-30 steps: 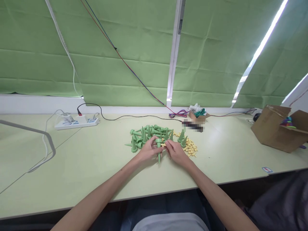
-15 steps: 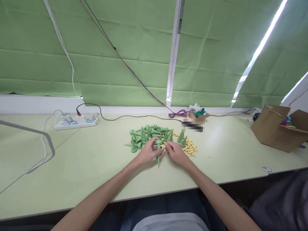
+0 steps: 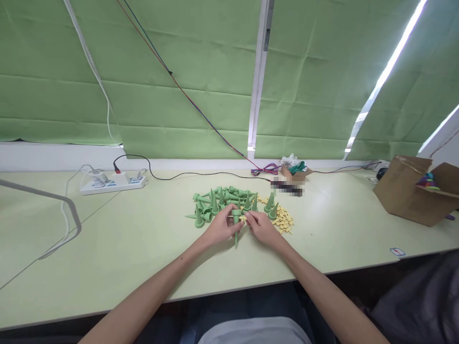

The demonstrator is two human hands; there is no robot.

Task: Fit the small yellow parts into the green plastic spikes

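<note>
Over the front of the pile, my left hand (image 3: 221,226) is closed around a green plastic watering spike (image 3: 235,219), its wide collar up and its point downward. My right hand (image 3: 263,227) meets it from the right, thumb and fingers pinching a small yellow plastic valve piece (image 3: 243,218) against the spike's side. Whether the piece sits inside the spike or only touches it, I cannot tell. Behind my hands lies a heap of green spikes (image 3: 229,195), some on their sides and several upright. To the right are loose yellow pieces (image 3: 284,220), with two upright spikes (image 3: 273,211) beside them.
A white power strip (image 3: 114,183) lies at the back left, with a black cable running right. At the back stand a small open carton (image 3: 296,175) and a coil of cable (image 3: 267,169). A larger cardboard box (image 3: 405,191) stands far right.
</note>
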